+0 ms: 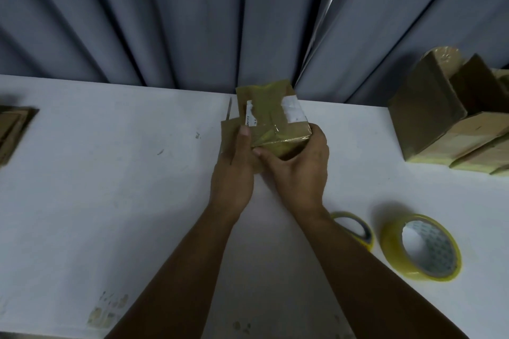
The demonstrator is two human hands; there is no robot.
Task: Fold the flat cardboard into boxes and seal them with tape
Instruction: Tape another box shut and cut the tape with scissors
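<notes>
A small brown cardboard box (271, 113), wrapped in glossy tape with a white label under it, stands at the middle of the white table (110, 173). My left hand (234, 170) lies against its left side, fingers straight and pressing a side flap. My right hand (300, 168) grips the box's near right corner, thumb on the wrinkled tape. Two rolls of yellow tape lie to the right of my right forearm: a large roll (421, 248) and a smaller roll (355, 228), partly hidden by the arm.
A pile of taped cardboard boxes (451, 118) stands at the back right of the table. Flat cardboard (13, 132) lies at the left edge. A grey pleated curtain (192, 16) hangs behind the table. Scissors (228, 110) lie just left of the box.
</notes>
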